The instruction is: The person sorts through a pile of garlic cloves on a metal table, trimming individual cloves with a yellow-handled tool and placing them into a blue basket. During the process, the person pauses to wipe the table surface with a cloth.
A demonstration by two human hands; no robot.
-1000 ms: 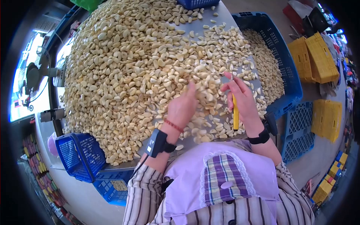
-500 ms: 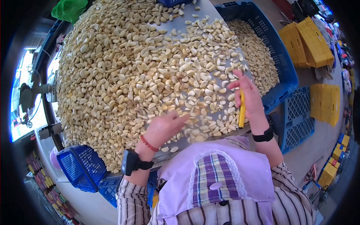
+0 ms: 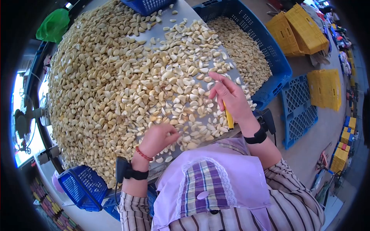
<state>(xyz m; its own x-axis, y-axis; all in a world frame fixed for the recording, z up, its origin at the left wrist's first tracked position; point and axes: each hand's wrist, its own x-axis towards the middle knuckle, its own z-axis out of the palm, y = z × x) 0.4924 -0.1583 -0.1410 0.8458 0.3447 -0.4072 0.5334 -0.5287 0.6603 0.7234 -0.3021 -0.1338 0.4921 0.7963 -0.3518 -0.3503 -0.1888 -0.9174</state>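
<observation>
A large heap of peeled garlic cloves [image 3: 100, 81] covers the metal table [image 3: 181, 13], thinning out toward its right edge. My left hand [image 3: 158, 138] is low over the near edge of the heap, fingers curled in and slightly blurred; whether a clove is inside cannot be made out. Over the scattered cloves on the right is my right hand [image 3: 233, 100], its index finger pointing out and the other fingers bent around a slim yellow-handled tool [image 3: 228, 117]. The handle points down toward my body, and the tool's working end is hidden.
A blue crate [image 3: 283, 79] with garlic cloves stands against the table's right side. Blue baskets are at the lower left [image 3: 83, 186] and top [image 3: 148, 5]. Yellow crates [image 3: 296, 32] and a blue pallet [image 3: 298, 115] lie on the right floor. A fan [image 3: 25, 119] stands left.
The whole view has shifted, moving the table leftward in the picture. My left hand's fingers, stretched out over the cloves before, are now curled in. My right hand keeps the yellow-handled tool.
</observation>
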